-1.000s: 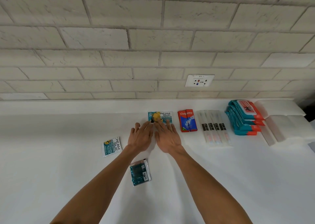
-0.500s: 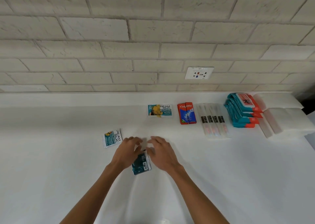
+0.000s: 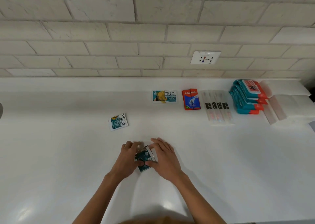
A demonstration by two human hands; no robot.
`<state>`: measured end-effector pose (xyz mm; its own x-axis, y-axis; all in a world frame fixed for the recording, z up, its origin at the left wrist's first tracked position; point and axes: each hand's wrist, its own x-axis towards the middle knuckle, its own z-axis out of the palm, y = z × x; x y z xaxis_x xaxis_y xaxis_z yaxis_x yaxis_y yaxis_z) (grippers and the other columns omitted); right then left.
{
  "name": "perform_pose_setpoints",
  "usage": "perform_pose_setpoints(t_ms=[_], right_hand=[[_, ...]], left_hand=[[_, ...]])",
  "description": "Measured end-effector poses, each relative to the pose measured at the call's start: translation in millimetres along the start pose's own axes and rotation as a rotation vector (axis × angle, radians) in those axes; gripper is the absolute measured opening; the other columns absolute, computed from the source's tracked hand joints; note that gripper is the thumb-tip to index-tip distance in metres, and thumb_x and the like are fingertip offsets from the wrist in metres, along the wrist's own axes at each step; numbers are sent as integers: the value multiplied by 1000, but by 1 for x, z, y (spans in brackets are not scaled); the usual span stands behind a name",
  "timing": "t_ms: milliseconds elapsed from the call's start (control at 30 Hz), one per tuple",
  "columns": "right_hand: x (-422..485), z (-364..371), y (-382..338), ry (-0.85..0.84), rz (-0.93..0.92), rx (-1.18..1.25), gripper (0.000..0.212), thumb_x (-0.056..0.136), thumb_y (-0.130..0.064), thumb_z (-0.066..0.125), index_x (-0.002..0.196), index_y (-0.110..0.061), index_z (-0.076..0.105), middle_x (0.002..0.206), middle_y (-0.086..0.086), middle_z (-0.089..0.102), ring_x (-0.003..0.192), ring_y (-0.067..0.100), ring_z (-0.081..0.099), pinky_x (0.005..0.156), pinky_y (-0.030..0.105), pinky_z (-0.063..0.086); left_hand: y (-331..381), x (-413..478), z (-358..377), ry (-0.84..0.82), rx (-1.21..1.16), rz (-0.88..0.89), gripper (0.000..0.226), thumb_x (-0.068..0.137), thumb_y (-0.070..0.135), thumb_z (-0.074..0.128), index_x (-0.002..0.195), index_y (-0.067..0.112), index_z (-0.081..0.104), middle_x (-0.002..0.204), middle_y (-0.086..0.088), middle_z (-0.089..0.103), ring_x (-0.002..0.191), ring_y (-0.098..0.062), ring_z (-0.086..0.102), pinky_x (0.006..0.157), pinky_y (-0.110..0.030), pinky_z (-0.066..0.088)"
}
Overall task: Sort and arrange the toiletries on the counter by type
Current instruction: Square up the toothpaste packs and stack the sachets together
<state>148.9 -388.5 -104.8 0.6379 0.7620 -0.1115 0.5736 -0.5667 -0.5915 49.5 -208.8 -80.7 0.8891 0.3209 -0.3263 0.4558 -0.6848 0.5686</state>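
Two hands lift a dark teal sachet (image 3: 144,158) at the lower centre of a white worktop (image 3: 51,155).

The left hand (image 3: 127,157) curls round the sachet's left edge and the right hand (image 3: 165,160) pinches its right side, thumb underneath. Gripping with both probably keeps the floppy foil flat for carrying. A sorted row runs along the upper right by the wall: a Cream Silk sachet (image 3: 164,96), Colgate boxes (image 3: 191,99), wrapped toothbrushes (image 3: 218,107) and stacked wipes packs (image 3: 247,97), each type kept together. One loose Cream Silk sachet (image 3: 118,122) lies apart at centre left, unsorted. The held sachet likely belongs beside the Cream Silk one in the row.
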Motion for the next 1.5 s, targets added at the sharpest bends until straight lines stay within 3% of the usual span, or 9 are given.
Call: perform_pose_setpoints(t_ms=[200,367,533,667,767,967,1100,1367,1500], right_hand=[[-27,-3,-11,15,130,176,44,95,-27,76,130,-36,51,115,-28,59,120,12,57,102,35,50],[-38,-8,-5,128,197,285,20,99,-30,73,110,-41,61,91,-21,63,92,6,59,80,36,57],[-43,-20,3,441,179,329,34,89,-6,83,101,-37,74,102,-25,72,98,8,63,78,32,58],[-43,-28,7,593,130,301,37,82,4,87,97,-29,78,114,-24,73,105,11,65,82,34,59],[-44,-28,7,617,86,301,36,81,7,86,96,-26,79,119,-18,73,110,11,66,87,36,60],[-45,-31,3,607,58,363,34,82,12,84,97,-19,81,135,-8,66,126,7,65,100,27,58],[-42,-38,0,546,130,429,41,85,8,81,105,-28,83,140,-10,64,127,4,64,96,19,58],[-38,-54,-9,316,313,717,28,98,-18,79,119,-31,67,95,-14,81,89,7,78,78,20,60],[-34,-55,-10,148,304,665,17,94,-20,84,108,-26,76,87,-10,81,81,10,78,79,27,62]], left_hand=[[12,-8,3,17,-54,52,30,76,17,85,91,27,61,87,11,57,83,-14,54,72,-29,40],[21,-12,0,141,-173,113,24,80,15,85,89,32,72,88,14,62,79,-6,61,70,-23,48],[38,-16,-10,205,-516,41,30,89,0,74,91,30,78,103,10,73,91,-10,73,79,-24,59],[54,-20,-17,31,-978,-109,32,107,0,44,103,6,76,109,-11,76,105,-28,73,94,-39,59],[63,-22,-16,-16,-1103,-160,28,109,9,45,111,1,72,110,-14,76,105,-31,73,92,-39,60],[55,-16,-1,125,-991,-166,23,94,7,74,111,22,74,98,-22,71,93,-30,75,83,-43,64],[52,-13,-3,187,-905,-169,22,90,11,79,106,26,75,94,-11,74,90,-26,75,78,-45,65],[49,6,-30,11,-365,124,24,91,20,78,101,41,75,77,3,69,76,-14,70,73,-29,59],[61,17,-40,-3,-333,153,30,88,17,80,110,38,72,82,11,74,80,-7,71,77,-21,57]])
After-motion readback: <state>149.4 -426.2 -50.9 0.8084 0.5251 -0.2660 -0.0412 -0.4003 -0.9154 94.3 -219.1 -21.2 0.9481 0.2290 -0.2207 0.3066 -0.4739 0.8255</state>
